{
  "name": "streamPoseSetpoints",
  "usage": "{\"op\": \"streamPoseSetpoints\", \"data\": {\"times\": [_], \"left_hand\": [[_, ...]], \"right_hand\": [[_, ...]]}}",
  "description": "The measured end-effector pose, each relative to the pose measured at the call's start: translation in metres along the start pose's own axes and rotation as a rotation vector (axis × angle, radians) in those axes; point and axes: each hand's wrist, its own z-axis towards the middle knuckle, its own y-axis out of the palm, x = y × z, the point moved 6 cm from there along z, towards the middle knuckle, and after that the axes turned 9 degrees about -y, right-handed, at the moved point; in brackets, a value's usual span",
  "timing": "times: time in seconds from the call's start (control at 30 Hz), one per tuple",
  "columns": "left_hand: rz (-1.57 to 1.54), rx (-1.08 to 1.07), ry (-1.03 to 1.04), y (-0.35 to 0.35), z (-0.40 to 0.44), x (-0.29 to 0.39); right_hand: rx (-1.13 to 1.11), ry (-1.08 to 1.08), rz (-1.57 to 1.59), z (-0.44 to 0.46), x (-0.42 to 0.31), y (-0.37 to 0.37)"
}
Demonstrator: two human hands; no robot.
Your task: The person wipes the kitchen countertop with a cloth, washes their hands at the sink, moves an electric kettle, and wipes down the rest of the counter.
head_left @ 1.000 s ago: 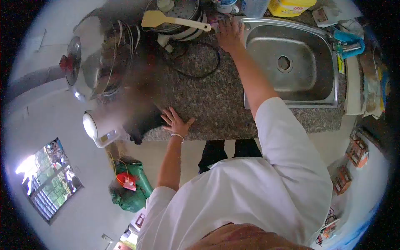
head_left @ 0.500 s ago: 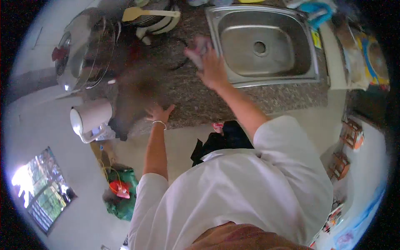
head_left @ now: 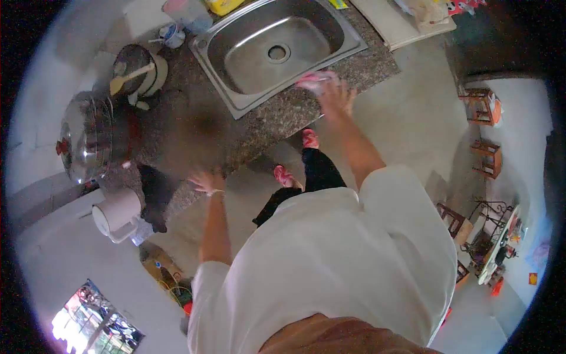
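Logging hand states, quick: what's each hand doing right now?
Left hand: open, fingers spread at the edge of the counter.
Right hand: on the pink cloth; too blurred to tell its grip.

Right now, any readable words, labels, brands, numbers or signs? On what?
None legible.
Yellow container behind the sink: cut off by the frame, nothing readable.
Yellow-green label at the sink's far right: too small.
Red-and-yellow wall card: too small.
Pink cloth at the right hand: blurred, no text discernible.
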Motion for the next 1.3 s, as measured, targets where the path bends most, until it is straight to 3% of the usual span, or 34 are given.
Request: {"op": "streamPoseSetpoints", "data": {"times": [0.03, 0.13, 0.2, 0.23, 0.3, 0.33, 0.4, 0.5, 0.53, 0.6, 0.67, 0.73, 1.1, 1.23, 1.3], "left_hand": [[-0.023, -0.082, 0.011, 0.003, -0.029, 0.020], [-0.080, -0.252, 0.091, 0.006, -0.095, 0.089], [-0.133, -0.250, 0.170, 0.006, -0.109, 0.130], [-0.167, -0.245, 0.206, 0.007, -0.113, 0.156], [-0.225, -0.285, 0.057, 0.002, -0.107, 0.198], [-0.258, -0.304, -0.021, 0.001, -0.099, 0.221], [-0.192, -0.261, -0.129, 0.016, -0.082, 0.254], [-0.076, -0.317, -0.302, 0.021, -0.078, 0.271], [-0.021, -0.332, -0.317, 0.014, -0.082, 0.279], [0.019, -0.366, -0.350, 0.008, -0.091, 0.287], [0.040, -0.352, -0.322, 0.029, -0.081, 0.273], [0.069, -0.351, -0.308, 0.032, -0.076, 0.274], [0.064, -0.363, -0.323, 0.030, -0.074, 0.273], [0.101, -0.430, -0.358, 0.021, -0.080, 0.281], [0.109, -0.422, -0.343, 0.032, -0.076, 0.274]], "right_hand": [[-0.104, 0.143, 0.060, 0.003, 0.035, -0.002], [-0.049, 0.285, 0.190, 0.024, 0.098, 0.003], [-0.109, 0.237, 0.153, 0.041, 0.082, 0.029], [-0.069, 0.141, 0.254, 0.036, 0.049, 0.034], [-0.090, -0.110, 0.512, 0.026, -0.008, 0.050], [-0.115, -0.454, 0.492, 0.004, -0.034, -0.027], [0.007, -0.787, 0.557, -0.005, -0.048, -0.060], [-0.008, -0.756, 0.736, 0.016, -0.002, -0.028], [0.007, -0.846, 0.778, 0.034, 0.028, -0.042], [0.079, -0.644, 0.764, 0.053, 0.107, -0.067], [-0.256, -0.217, 0.528, 0.072, 0.176, -0.016], [-0.004, -0.163, 0.113, 0.094, 0.218, -0.011], [-0.140, -0.217, 0.125, 0.294, 0.193, -0.006], [-0.243, -0.188, 0.126, 0.310, 0.194, -0.004], [-0.124, -0.266, 0.167, 0.284, 0.196, 0.002]]}}
